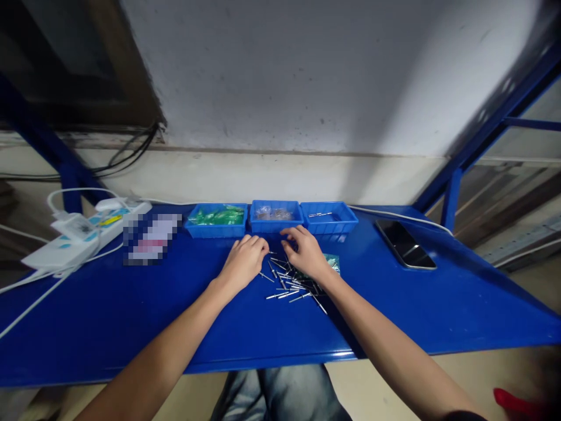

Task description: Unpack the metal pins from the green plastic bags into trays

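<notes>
A loose pile of silver blind rivets [291, 285] lies on the blue table, pointing in many directions. At its upper left, my left hand [246, 258] is closed in a pinch, and the thin tip of a rivet [272, 252] sticks out from its fingertips. My right hand [305, 252] hovers over the pile's upper right, its fingers curved and apart from the thumb, with nothing visible between them. Partly hidden behind that wrist is a green plastic packet [333, 262]. Just beyond both hands stand three blue bins in a row.
The left bin [214, 230] contains green packets, the middle bin [276, 225] small clear bags, the right bin [331, 226] a few rivets. A phone [405, 244] lies right. A power strip [83, 237] with white cables and a blurred-out item [151, 240] are left.
</notes>
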`<state>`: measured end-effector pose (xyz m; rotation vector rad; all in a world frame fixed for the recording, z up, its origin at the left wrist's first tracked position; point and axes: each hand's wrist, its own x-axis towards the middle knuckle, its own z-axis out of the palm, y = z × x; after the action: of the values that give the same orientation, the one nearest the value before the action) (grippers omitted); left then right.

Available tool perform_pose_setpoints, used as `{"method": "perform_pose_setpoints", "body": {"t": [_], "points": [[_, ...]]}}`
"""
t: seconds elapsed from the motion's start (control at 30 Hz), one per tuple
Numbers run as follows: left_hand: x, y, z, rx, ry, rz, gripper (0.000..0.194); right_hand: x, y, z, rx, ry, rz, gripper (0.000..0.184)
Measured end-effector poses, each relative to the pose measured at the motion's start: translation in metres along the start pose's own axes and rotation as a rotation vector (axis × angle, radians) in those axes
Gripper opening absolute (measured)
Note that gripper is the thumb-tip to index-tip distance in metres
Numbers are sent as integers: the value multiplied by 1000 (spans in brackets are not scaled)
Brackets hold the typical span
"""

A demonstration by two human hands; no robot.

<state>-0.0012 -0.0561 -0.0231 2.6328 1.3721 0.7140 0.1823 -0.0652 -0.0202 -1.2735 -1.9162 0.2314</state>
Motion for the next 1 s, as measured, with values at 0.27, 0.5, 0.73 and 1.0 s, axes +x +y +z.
{"method": "perform_pose_setpoints", "body": {"t": [0.27,0.5,0.73,1.0], "points": [[2,8,-2,-335,201,-92,17,-2,-9,-2,-20,-114,-152,11],[1,5,-9,-438,218,-106,15,-1,-13,-6,-42,-74,-160,23],[2,3,-15,-291,250,-66,20,-3,-21,-6,-13,-61,-159,19],[1,-2,-22,-329,129,-70,39,0,-20,-23,-74,53,-226,24]]}}
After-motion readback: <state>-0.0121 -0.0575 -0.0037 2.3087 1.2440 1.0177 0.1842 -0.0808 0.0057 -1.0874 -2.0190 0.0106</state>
